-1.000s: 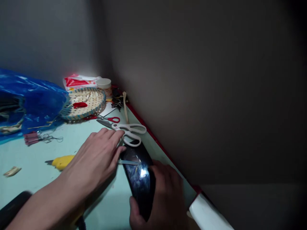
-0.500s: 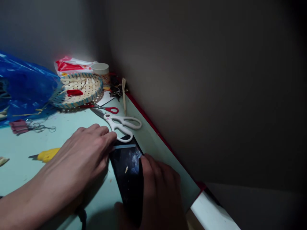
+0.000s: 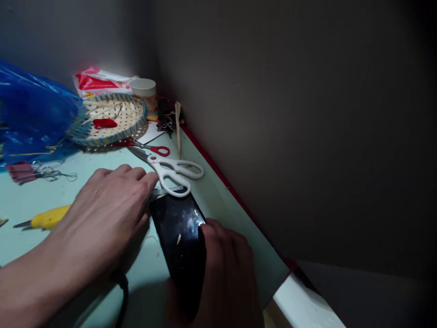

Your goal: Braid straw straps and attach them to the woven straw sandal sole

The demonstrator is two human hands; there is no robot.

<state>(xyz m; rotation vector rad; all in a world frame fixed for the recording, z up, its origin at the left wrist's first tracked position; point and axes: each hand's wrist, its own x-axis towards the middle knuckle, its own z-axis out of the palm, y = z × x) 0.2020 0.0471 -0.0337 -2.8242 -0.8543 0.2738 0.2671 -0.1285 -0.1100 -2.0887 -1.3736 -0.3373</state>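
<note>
Clamping the near end of a glossy black oblong slab on the pale green table, the right hand is steadying it; the left hand is pinching a thin grey strip across its far end, likely risking a slip on that slick surface toward the right knuckles.

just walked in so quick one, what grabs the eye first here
A glossy black slab sits at the centre, gripped at its near end by the right hand, with the left hand at its far end. Just beyond lie white scissors, and a blue bag fills the far left of the table.
</note>
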